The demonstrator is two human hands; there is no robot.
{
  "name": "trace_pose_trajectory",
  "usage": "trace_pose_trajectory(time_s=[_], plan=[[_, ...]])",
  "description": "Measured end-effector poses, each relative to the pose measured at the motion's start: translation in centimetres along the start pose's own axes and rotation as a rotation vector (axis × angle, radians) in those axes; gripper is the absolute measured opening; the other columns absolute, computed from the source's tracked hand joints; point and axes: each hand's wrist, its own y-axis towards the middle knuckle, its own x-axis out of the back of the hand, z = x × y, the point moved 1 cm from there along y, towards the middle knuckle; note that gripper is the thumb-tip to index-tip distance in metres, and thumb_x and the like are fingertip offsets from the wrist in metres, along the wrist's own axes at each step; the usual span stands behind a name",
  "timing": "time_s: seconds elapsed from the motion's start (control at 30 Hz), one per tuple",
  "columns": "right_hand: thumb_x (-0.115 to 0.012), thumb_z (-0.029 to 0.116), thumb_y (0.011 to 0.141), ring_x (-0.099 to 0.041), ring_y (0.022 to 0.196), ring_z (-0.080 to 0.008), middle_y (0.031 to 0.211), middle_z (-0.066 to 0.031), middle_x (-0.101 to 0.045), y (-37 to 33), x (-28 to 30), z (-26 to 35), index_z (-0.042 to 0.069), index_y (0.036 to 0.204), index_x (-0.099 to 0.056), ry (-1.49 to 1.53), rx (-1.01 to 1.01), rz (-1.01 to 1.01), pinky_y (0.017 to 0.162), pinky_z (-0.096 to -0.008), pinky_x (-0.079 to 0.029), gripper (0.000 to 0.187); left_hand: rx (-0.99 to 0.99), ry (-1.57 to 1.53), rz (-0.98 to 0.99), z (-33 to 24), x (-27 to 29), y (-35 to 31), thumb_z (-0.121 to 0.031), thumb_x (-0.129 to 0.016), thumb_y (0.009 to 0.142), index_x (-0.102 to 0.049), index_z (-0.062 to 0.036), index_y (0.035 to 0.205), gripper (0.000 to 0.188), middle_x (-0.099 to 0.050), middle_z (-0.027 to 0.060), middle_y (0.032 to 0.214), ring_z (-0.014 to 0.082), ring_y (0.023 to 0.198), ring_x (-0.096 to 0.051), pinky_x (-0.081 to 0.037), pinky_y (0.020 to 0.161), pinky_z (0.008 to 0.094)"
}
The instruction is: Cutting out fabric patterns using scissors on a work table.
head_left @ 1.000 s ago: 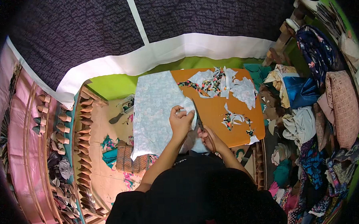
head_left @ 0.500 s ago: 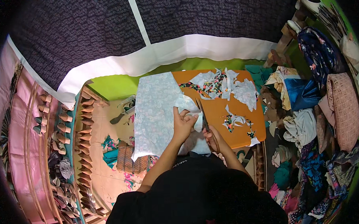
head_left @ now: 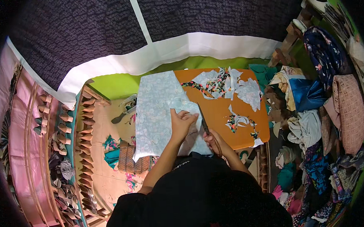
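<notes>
A large piece of pale, faintly patterned cloth [head_left: 154, 104] covers the left part of an orange tabletop [head_left: 225, 138] and hangs over its near edge. My left hand [head_left: 182, 125] is closed on the cloth near its right edge, thumb and fingers pinching a turned-up part. In my right hand [head_left: 214, 142] is a pair of dark scissors [head_left: 204, 121], blades pointing away from me along the cloth's right edge. Their blades look close together. Cut scraps of pale and floral cloth [head_left: 219, 84] lie to the right on the tabletop, with smaller scraps [head_left: 239, 121] nearer me.
Heaps of fabric [head_left: 304, 128] crowd the right side. To the left, a wooden rack [head_left: 86, 148] holds rows of shoe-shaped forms. Scraps and a brown patterned bundle [head_left: 132, 159] lie on the tiled floor. A dark cloth with white border [head_left: 187, 46] hangs beyond the table.
My left hand has shifted slightly left, and the turned-up cloth has moved with it. The scissors' tips have moved slightly left, and their blades look closer together.
</notes>
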Motion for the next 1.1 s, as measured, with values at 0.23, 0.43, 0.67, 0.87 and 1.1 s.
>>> trace_pose_trajectory(time_s=[0.23, 0.43, 0.67, 0.87, 1.1], plan=[[-0.049, 0.069, 0.058, -0.027, 0.050, -0.0030, 0.066, 0.0038, -0.032, 0.1, -0.1, 0.2, 0.007, 0.091, -0.037, 0.476, -0.304, 0.169, 0.043, -0.0145, -0.025, 0.072, 0.074, 0.081, -0.005, 0.1, -0.3, -0.2, -0.001, -0.068, 0.063, -0.017, -0.0011, 0.092, 0.059, -0.049, 0.0168, 0.077, 0.0152, 0.062, -0.054, -0.044, 0.046, 0.0240], [-0.055, 0.070, 0.047, -0.027, 0.052, -0.0022, 0.070, 0.0044, -0.032, 0.1, 0.1, 0.5, 0.007, 0.093, -0.038, 0.554, -0.279, 0.211, 0.045, -0.0138, -0.025, 0.080, 0.065, 0.108, -0.087, 0.0, -0.9, -0.3, -0.004, -0.069, 0.062, -0.015, 0.0047, 0.093, 0.062, -0.051, 0.0157, 0.068, 0.0153, 0.057, -0.052, -0.044, 0.046, 0.0230], [-0.047, 0.073, 0.055, -0.029, 0.052, -0.0023, 0.066, 0.0058, -0.033, -0.1, 0.3, 0.6, 0.005, 0.091, -0.039, 0.334, -0.201, 0.154, 0.045, -0.0145, -0.027, 0.077, 0.060, 0.122, -0.159, -0.8, -1.1, -0.1, -0.005, -0.068, 0.062, -0.013, 0.0078, 0.096, 0.065, -0.052, 0.0128, 0.062, 0.0145, 0.052, -0.049, -0.040, 0.044, 0.0224], [-0.039, 0.075, 0.058, -0.028, 0.047, -0.0036, 0.059, 0.0047, -0.032, 0.1, 0.3, 1.8, 0.005, 0.086, -0.038, 0.164, -0.101, 0.105, 0.040, -0.0168, -0.026, 0.076, 0.055, 0.115, -0.184, -0.4, -1.1, 0.1, -0.005, -0.069, 0.061, -0.016, 0.0053, 0.095, 0.064, -0.051, 0.0131, 0.065, 0.0150, 0.054, -0.050, -0.042, 0.044, 0.0227], [-0.035, 0.073, 0.064, -0.029, 0.045, -0.0048, 0.055, 0.0044, -0.032, 0.2, 0.2, 1.3, 0.005, 0.082, -0.038, 0.038, -0.038, 0.031, 0.039, -0.0177, -0.025, 0.071, 0.054, 0.117, -0.187, -0.3, -0.9, 0.3, -0.006, -0.071, 0.059, -0.019, 0.0027, 0.092, 0.063, -0.051, 0.0135, 0.068, 0.0137, 0.056, -0.051, -0.041, 0.043, 0.0224]])
